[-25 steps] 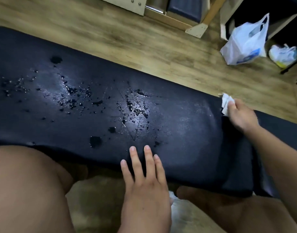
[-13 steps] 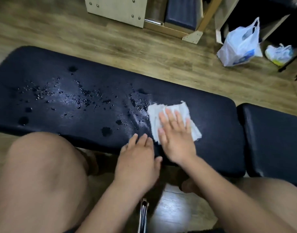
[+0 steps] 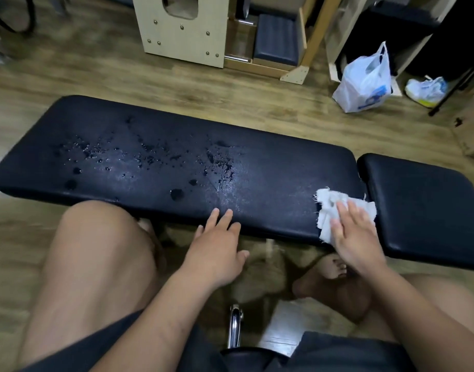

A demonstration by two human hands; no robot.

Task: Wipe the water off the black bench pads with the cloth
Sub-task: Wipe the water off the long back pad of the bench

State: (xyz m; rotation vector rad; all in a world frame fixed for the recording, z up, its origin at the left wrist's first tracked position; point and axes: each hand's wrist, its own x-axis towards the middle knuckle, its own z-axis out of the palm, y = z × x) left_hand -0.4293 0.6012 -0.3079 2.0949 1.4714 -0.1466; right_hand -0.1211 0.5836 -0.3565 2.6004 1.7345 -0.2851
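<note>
Long bench pad [image 3: 284, 167]: water drops [image 3: 150, 157] are scattered over its left half and middle, with a few bigger blobs toward the near edge. Your left hand [image 3: 219, 242] sits at the near edge around mid-pad, fingers straight and flat on the surface, holding nothing. The cloth [image 3: 327, 204], white and crumpled, lies on the pad's right near corner, just beside the gap. Your right hand [image 3: 356, 232] lies flat on it, fingers extended, pressing rather than gripping. Can't tell if the cloth touches the short bench pad [image 3: 418, 200]. A plastic bag [image 3: 364, 81] sits on the floor [image 3: 96, 76] behind, well apart.
</note>
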